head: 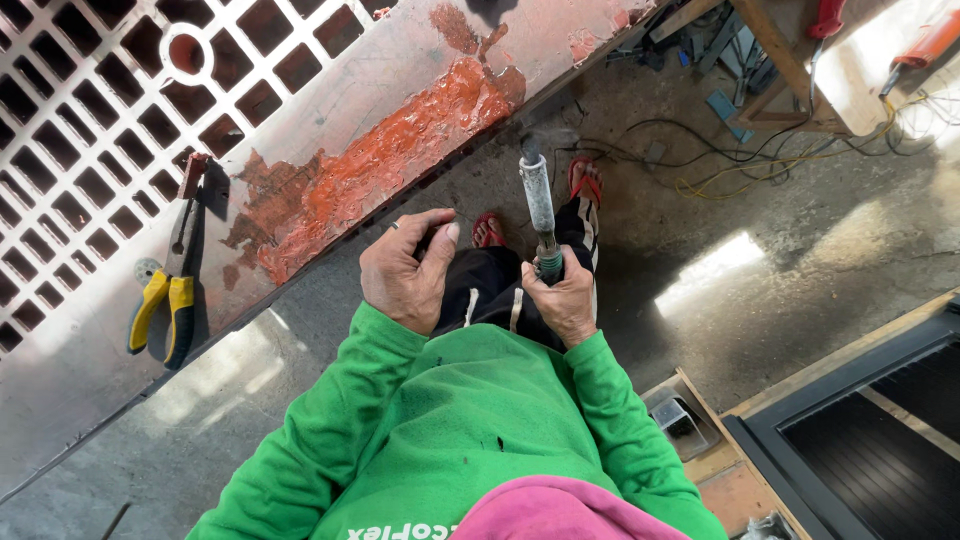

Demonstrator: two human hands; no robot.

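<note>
Head view, straight down, close.

Daylight scene, bright overall. Strong glare patches on the polished floor at centre right and lower left. Top right corner overexposed, washing out the wooden bench. Pliers cast a short dark shadow on the metal panel. Focus sharp at centre; slight wide-angle stretching at the edges.
</note>
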